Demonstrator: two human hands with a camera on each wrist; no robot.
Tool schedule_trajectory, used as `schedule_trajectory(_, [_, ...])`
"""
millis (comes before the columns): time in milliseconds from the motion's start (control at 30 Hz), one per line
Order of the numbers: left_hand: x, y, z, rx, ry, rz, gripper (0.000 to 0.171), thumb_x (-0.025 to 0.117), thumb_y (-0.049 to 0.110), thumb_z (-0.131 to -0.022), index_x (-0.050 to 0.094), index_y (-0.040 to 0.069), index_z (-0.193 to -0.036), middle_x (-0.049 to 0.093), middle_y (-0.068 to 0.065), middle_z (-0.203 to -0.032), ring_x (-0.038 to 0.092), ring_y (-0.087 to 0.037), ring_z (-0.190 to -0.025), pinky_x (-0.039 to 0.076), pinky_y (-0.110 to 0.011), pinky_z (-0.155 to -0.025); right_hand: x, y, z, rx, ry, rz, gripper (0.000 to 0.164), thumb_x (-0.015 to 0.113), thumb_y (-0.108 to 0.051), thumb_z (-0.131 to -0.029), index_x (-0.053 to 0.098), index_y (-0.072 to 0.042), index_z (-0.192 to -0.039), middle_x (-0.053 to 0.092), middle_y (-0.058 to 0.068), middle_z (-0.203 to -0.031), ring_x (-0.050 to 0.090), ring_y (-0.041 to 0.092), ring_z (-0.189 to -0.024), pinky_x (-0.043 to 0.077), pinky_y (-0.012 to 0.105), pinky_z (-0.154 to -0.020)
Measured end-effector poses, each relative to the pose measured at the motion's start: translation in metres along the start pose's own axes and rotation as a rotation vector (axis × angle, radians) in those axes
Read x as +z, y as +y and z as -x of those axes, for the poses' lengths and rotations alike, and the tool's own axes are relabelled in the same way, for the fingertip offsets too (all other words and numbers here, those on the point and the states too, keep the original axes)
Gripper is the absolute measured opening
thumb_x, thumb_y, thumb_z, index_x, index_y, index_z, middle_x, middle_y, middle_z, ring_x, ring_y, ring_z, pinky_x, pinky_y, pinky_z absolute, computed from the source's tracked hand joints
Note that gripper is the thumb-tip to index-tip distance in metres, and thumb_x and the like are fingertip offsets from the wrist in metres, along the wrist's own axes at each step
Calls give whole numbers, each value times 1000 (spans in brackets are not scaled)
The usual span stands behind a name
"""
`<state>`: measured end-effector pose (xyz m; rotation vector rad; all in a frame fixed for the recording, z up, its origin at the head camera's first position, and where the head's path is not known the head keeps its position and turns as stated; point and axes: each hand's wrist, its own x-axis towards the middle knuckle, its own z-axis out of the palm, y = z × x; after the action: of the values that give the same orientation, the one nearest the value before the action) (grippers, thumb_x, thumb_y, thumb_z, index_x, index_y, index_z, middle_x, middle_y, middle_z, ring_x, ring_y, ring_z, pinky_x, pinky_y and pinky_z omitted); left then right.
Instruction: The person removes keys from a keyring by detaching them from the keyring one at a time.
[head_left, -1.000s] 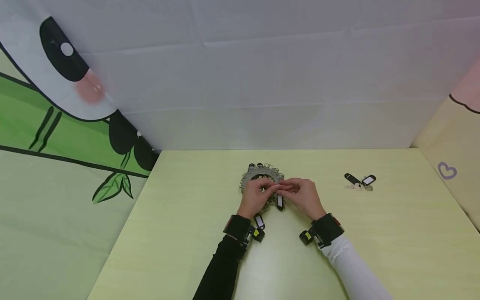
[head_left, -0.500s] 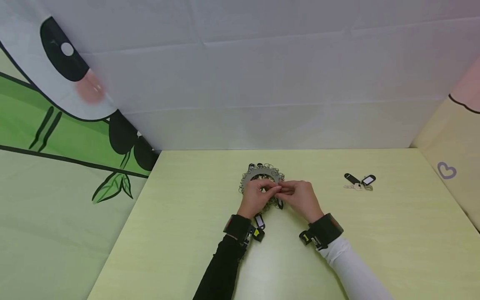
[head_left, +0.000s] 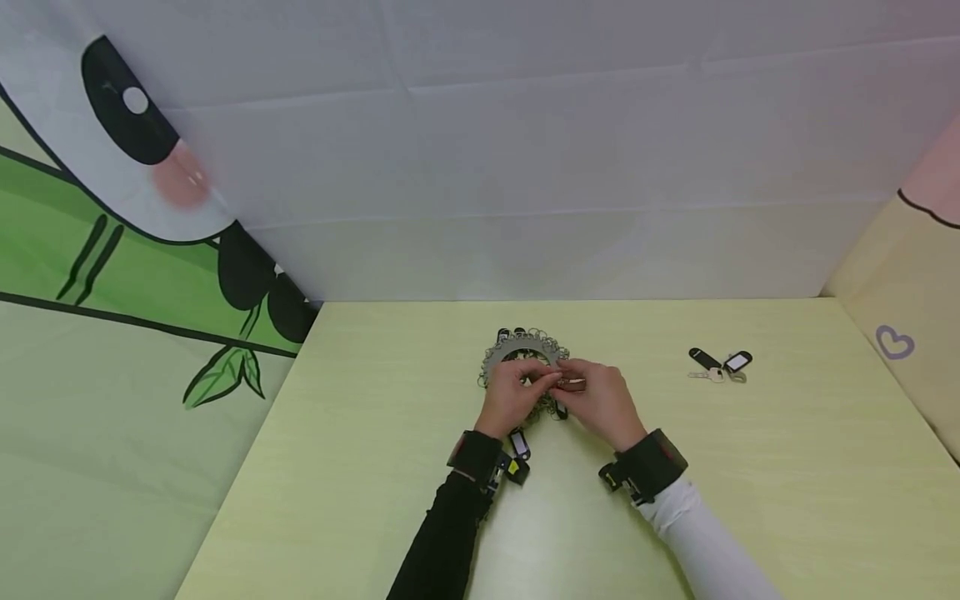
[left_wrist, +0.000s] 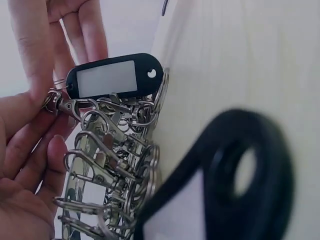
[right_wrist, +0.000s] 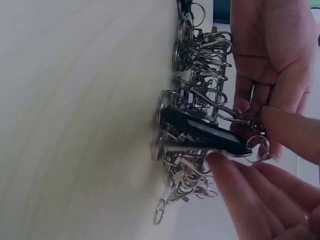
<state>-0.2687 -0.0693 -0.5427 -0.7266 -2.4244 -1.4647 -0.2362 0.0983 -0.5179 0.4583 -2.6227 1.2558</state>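
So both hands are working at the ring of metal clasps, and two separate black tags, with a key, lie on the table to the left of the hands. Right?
Not quite: the head view shows the two separate black tags, with the key, lying to the right of the hands, not the left.

The table (head_left: 375, 375) bears a metal ring (head_left: 525, 342), key (head_left: 715, 375) and tags (head_left: 705, 359).

High once, low twice

From the head we look forward and down, well above the table (head_left: 360, 433); from both wrists, low, close and turned sideways, we face the far side, sharing the metal clasps (left_wrist: 101, 168) and a black tag (left_wrist: 115, 77).
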Motion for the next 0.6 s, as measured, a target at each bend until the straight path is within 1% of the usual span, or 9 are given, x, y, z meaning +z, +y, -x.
schedule_trajectory(100, [1, 0, 0, -7, 7, 6, 12, 71, 26, -90, 78, 15, -89, 76, -3, -80, 61, -5, -70, 50, -26, -60, -1, 0, 0, -11, 25, 56, 28, 78, -21, -83, 76, -7, -107, 79, 12, -91, 72, 15, -73, 61, 38, -65])
schedule_trajectory(167, [1, -1, 0, -10, 12, 16, 11, 71, 26, -90, 78, 16, -90, 75, -3, -80, 61, -5, -70, 49, -26, -59, -1, 0, 1, 2, 19, 54, 24, 78, -24, -84, 78, -10, -103, 79, 9, -88, 71, 13, -70, 60, 37, -62])
schedule_trajectory(300, [0, -4, 0, -23, 11, 42, 11, 71, 26, -90, 78, 17, -91, 76, -3, -82, 61, -5, -71, 50, -25, -60, -2, 0, 1, 35, -37, -19, 23, 76, -23, -86, 77, -10, -106, 79, 11, -92, 70, 12, -71, 60, 36, -62])
schedule_trajectory(400, [-1, -3, 0, -47, 1, 95, 10, 72, 21, -89, 78, 13, -91, 77, -6, -84, 63, -8, -73, 53, -25, -61, -4, -1, 1, 45, -83, -45, 25, 74, -23, -88, 76, -11, -110, 78, 12, -97, 71, 12, -74, 60, 37, -64])
schedule_trajectory(467, [-2, 1, 0, -52, 1, 117, 10, 73, 17, -88, 79, 9, -90, 77, -10, -85, 65, -11, -74, 54, -27, -61, -5, -1, 1, 37, -104, -58, 27, 73, -25, -89, 75, -10, -111, 78, 13, -99, 71, 13, -77, 61, 38, -66])
schedule_trajectory(600, [-10, 18, 2, -42, -17, 138, 11, 71, 9, -88, 78, 1, -90, 76, -18, -86, 66, -18, -75, 55, -27, -61, -5, 1, 2, 25, -103, -83, 27, 73, -26, -89, 76, -10, -110, 77, 14, -99, 72, 13, -78, 61, 38, -66])
